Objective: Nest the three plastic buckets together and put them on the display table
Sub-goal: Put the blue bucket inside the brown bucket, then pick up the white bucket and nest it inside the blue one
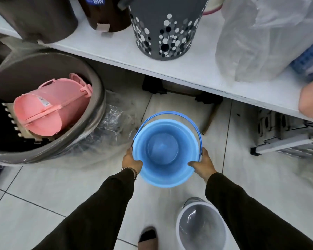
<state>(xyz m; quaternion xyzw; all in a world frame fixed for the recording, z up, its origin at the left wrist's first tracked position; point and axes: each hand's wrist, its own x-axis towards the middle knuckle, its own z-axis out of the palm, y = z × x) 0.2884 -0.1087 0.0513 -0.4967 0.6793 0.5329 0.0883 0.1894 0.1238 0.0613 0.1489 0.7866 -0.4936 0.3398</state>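
Hands: left hand (132, 162) and right hand (201, 164) both clasp blue bucket (165, 152) at opposite rim sides | Bucket: upright, mouth up, above floor | Target: white display table (197, 69) lies just beyond bucket.

Up on the shelf (197, 69), the brown bin (107, 13) carries a blue label (95, 0) and the white capitals "BIN" read clearly; a smaller line of print sits above that word, cut off by the top edge and unreadable. Down in the big grey tub (98, 109), the pink bucket (49, 109) wears a small white sticker (44, 102), its print too fine to make out.
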